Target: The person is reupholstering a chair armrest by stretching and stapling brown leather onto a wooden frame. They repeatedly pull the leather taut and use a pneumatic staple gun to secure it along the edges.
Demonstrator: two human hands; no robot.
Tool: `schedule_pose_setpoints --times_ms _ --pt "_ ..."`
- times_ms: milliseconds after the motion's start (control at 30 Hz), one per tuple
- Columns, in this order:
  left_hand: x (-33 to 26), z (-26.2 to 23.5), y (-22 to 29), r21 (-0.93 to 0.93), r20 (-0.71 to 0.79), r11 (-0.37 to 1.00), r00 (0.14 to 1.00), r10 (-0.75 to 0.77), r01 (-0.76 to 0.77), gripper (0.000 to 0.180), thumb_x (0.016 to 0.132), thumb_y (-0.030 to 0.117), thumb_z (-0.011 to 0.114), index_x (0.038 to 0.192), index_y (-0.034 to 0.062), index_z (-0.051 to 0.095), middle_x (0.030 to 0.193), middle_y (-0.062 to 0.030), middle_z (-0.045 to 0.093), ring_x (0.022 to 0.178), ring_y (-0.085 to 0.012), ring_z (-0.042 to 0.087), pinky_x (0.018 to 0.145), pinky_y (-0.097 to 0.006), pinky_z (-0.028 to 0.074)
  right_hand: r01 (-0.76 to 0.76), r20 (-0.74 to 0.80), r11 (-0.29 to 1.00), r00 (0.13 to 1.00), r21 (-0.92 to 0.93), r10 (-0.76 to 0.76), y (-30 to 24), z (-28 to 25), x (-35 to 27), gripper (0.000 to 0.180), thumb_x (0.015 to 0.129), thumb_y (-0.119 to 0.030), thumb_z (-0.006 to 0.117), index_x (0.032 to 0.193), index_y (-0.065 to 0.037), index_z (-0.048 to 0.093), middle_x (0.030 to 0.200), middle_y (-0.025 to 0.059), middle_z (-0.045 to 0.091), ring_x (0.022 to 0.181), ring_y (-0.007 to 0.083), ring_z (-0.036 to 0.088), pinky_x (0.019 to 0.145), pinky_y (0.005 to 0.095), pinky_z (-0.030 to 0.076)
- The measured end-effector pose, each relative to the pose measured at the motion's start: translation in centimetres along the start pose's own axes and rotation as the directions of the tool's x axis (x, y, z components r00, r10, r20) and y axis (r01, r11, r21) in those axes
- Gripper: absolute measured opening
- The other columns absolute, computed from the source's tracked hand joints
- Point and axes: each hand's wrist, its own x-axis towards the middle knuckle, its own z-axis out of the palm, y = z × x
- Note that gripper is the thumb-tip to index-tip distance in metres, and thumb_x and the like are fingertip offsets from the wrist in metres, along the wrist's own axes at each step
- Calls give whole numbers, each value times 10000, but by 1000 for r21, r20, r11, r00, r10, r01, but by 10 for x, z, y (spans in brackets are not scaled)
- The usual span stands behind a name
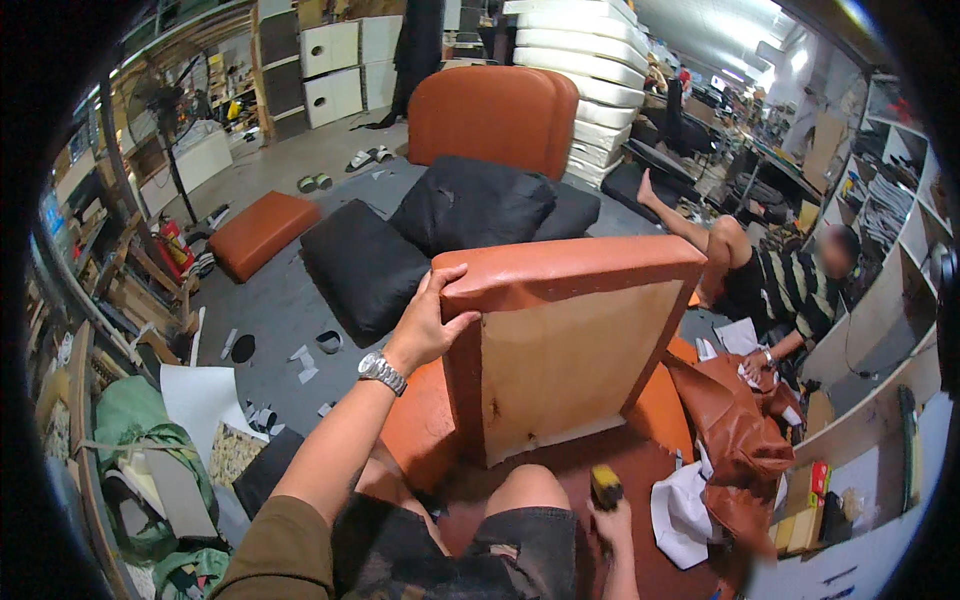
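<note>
My left hand (437, 318) is closed over the upper left corner of an upholstered seat panel (580, 370), fingers on top and thumb against its back. The panel stands on edge, tilted, in front of my knees. Orange-brown leather-like covering wraps its edges, and a bare tan board fills the side facing me. Low on the right, my right hand (612, 525) is closed around a small yellow and black tool (605, 487) that looks like a brush, apart from the panel. Beneath the panel lies an orange upholstered piece (660, 410), partly hidden.
Black cushions (470, 205) lie beyond the panel, with a large orange padded piece (490, 120) behind them. An orange block cushion (263, 235) rests at left. Another person (790, 280) sits at right by crumpled brown leather (740, 430). White foam slabs (575, 80) are stacked behind.
</note>
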Motion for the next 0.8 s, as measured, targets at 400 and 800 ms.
schedule_pose_setpoints --times_ms 400,800 --pt "-18 8 3 -19 -23 994 994 110 -110 770 892 92 877 1534 131 454 1569 -247 485 1471 -448 523 1228 -453 448 570 -169 740 819 357 -548 -306 91 43 276 946 -233 839 1023 20 762 838 84 772 792 109 705 706 346 574" --pt "-22 4 10 -16 7 998 998 63 -63 773 879 44 857 1529 163 456 1584 -269 448 1461 -478 526 1233 -477 452 509 -122 812 860 286 -496 -299 96 47 318 949 -202 834 1176 11 768 1066 160 814 976 249 801 820 403 622"
